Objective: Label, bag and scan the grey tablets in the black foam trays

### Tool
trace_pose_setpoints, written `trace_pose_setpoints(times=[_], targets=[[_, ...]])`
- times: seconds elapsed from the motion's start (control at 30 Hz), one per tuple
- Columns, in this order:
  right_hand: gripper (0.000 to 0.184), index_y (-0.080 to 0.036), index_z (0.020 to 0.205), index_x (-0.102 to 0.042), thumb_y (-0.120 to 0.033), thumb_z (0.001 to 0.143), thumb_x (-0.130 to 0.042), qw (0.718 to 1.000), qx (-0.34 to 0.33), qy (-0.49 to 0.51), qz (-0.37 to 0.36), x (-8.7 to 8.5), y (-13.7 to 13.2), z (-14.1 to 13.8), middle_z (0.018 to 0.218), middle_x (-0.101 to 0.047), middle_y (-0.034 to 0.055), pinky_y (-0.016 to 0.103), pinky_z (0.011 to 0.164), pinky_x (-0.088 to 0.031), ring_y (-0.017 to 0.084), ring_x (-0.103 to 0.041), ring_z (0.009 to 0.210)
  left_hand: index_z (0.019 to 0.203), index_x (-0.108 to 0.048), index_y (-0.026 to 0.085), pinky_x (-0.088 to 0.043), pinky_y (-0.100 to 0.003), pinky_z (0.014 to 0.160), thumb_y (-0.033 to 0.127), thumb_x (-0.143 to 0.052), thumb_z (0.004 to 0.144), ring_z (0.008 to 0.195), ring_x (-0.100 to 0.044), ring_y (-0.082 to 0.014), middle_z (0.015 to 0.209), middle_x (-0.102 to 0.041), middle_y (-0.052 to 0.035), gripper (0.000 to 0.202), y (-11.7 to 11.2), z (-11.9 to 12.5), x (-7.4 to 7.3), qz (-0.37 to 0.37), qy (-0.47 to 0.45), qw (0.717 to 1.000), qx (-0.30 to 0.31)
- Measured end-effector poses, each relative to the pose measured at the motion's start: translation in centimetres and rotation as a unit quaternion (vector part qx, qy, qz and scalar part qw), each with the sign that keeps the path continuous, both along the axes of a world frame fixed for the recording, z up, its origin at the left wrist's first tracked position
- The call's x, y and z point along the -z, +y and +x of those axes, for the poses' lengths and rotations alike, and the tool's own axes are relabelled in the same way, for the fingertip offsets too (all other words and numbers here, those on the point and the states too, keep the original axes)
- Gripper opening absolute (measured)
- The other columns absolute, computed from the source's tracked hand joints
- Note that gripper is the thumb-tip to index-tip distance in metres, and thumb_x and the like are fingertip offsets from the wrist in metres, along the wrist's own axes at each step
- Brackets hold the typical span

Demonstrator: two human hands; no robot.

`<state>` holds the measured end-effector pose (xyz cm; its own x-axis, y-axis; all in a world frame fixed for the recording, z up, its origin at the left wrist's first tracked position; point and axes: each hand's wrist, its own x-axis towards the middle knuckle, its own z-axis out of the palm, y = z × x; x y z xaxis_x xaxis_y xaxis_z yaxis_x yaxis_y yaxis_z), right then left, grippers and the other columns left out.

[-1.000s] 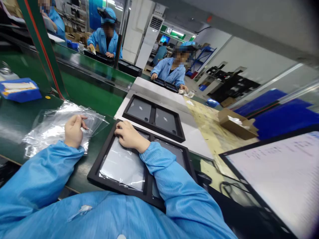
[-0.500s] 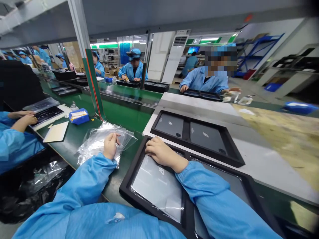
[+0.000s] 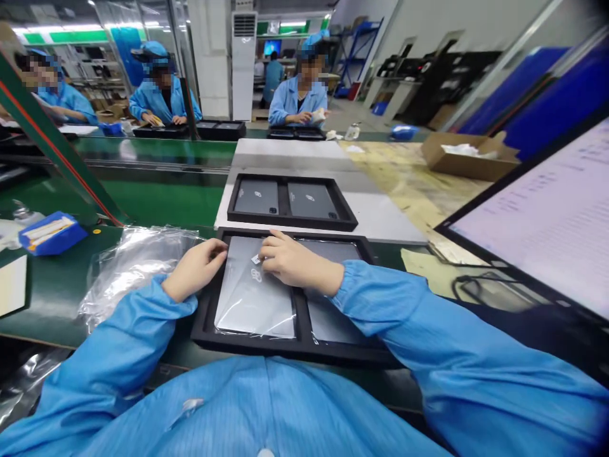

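A grey tablet [image 3: 254,308] in clear film lies in the left compartment of the near black tray [image 3: 247,346]. My left hand [image 3: 197,266] is at the tray's left wall, with thumb and fingertips drawn together by the tablet's upper left edge. Whether they pinch the film there is hidden. Over the upper right of that tablet, my right hand [image 3: 297,263] has its fingers curled, and a small white label [image 3: 255,259] shows at the fingertips. A second film-wrapped tablet [image 3: 328,317] lies in the right compartment, partly under my right forearm.
Clear plastic bags [image 3: 137,266] lie left of the tray. Beyond it, another black tray [image 3: 316,222] with two tablets rests on a white board [image 3: 375,222]. A blue box [image 3: 52,233] sits far left, a monitor [image 3: 542,222] at right. People work across the bench.
My view has swung right. My left hand has moved from above the plastic bags to the near tray's left edge. My right hand has shifted from the tablet's top left to its right.
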<state>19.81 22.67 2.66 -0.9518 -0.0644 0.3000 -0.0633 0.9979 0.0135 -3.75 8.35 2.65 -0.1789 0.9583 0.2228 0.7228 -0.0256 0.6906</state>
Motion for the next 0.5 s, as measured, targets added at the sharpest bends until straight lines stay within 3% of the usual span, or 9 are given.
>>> trace_pose_setpoints(times=[0.07, 0.17, 0.27, 0.37, 0.5], targets=[[0.025, -0.022, 0.084, -0.078, -0.011, 0.095, -0.059, 1.000, 0.021, 0.021, 0.009, 1.1, -0.5, 0.9, 0.096, -0.073, 0.0088, 0.056, 0.115, -0.032, 0.025, -0.055, 0.101, 0.108, -0.072, 0.019, -0.053, -0.042, 0.094, 0.043, -0.061, 0.089, 0.101, -0.070, -0.0288, 0.114, -0.074, -0.0124, 0.032, 2.0, 0.9, -0.6, -0.049, 0.037, 0.997, 0.042], [0.028, -0.022, 0.087, -0.079, -0.018, 0.100, -0.055, 0.997, 0.045, 0.065, 0.015, 2.7, -1.0, 1.2, 0.091, -0.073, 0.0088, 0.054, 0.113, -0.035, 0.024, -0.054, 0.096, 0.110, -0.074, 0.018, -0.055, -0.041, 0.092, 0.047, -0.072, 0.082, 0.100, -0.071, -0.0301, 0.114, -0.075, -0.0135, 0.041, 4.5, 2.2, -1.1, -0.090, 0.012, 0.991, 0.102], [0.030, -0.023, 0.093, -0.079, -0.022, 0.104, -0.052, 0.992, 0.066, 0.106, 0.020, 3.6, -1.0, 0.9, 0.088, -0.073, 0.0076, 0.049, 0.106, -0.040, 0.023, -0.054, 0.091, 0.110, -0.076, 0.018, -0.057, -0.040, 0.092, 0.044, -0.076, 0.078, 0.100, -0.072, -0.0297, 0.114, -0.076, -0.0124, 0.041, 5.6, 3.4, -0.9, -0.100, 0.008, 0.982, 0.158], [0.032, -0.022, 0.095, -0.078, -0.021, 0.106, -0.048, 0.988, 0.064, 0.135, 0.035, 3.7, -1.0, 0.7, 0.089, -0.074, 0.0079, 0.042, 0.094, -0.044, 0.022, -0.054, 0.086, 0.113, -0.075, 0.017, -0.057, -0.042, 0.094, 0.034, -0.074, 0.080, 0.102, -0.072, -0.0303, 0.115, -0.076, -0.0126, 0.037, 5.5, 3.9, -0.3, -0.082, 0.036, 0.988, 0.123], [0.034, -0.019, 0.094, -0.076, -0.017, 0.106, -0.044, 0.983, 0.056, 0.166, 0.055, 3.5, -1.2, 0.7, 0.094, -0.075, 0.0094, 0.040, 0.088, -0.044, 0.022, -0.055, 0.087, 0.117, -0.072, 0.016, -0.058, -0.042, 0.095, 0.032, -0.075, 0.078, 0.103, -0.071, -0.0288, 0.116, -0.075, -0.0120, 0.042, 4.6, 3.8, 0.7, -0.083, -0.026, 0.992, 0.096]])
